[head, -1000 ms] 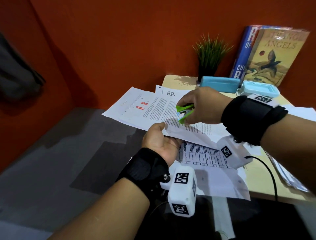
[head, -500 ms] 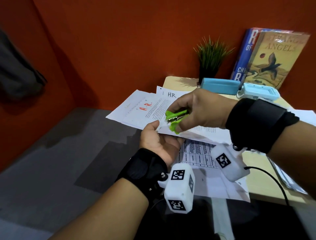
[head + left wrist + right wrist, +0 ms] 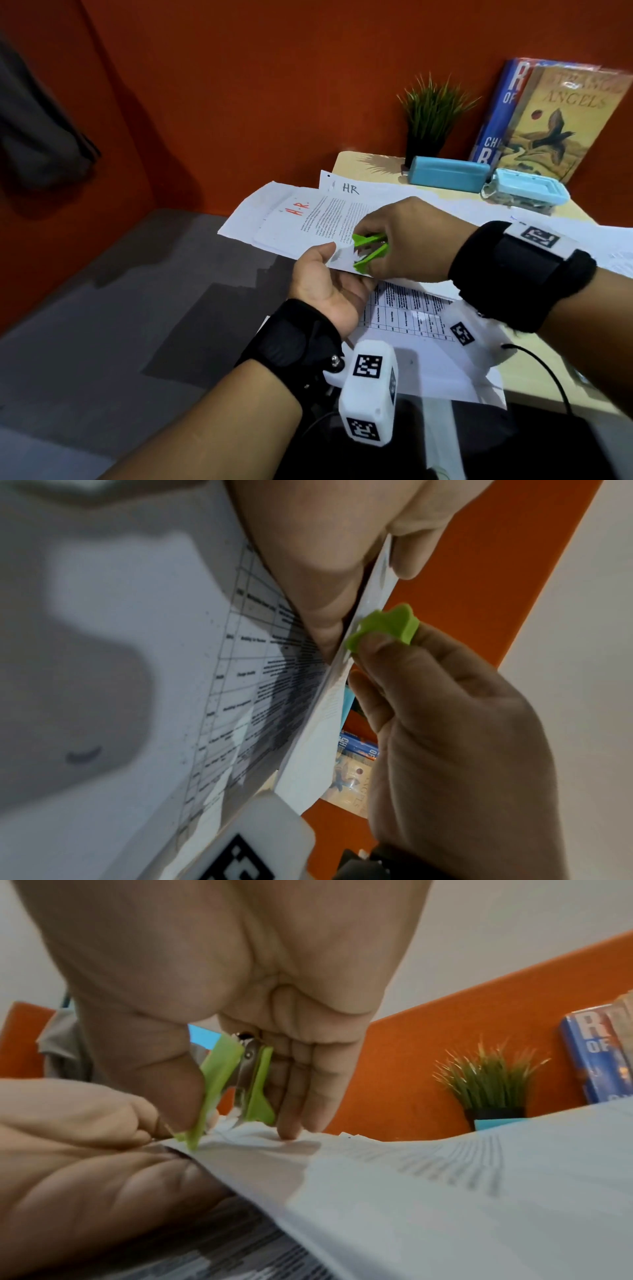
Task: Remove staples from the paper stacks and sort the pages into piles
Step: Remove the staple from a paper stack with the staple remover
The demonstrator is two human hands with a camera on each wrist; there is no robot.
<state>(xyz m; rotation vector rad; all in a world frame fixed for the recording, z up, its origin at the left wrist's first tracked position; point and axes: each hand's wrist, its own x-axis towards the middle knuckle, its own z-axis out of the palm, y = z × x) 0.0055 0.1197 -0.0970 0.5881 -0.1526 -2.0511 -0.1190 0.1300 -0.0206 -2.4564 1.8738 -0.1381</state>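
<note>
Left hand (image 3: 325, 287), nearest, pinched the near corner of the stapled pages (image 3: 329, 222) between thumb and fingers. Right hand (image 3: 407, 240) gripped the green staple remover (image 3: 370, 248), its metal claws at that corner. Beyond lay sheets marked HR (image 3: 349, 188) on the table (image 3: 363, 164).

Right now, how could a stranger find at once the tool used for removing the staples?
Look at the wooden desk against the orange wall. Above its near-left corner, the right hand pinches the green staple remover at a held paper stack's corner. It is the only bright green thing there.
</note>
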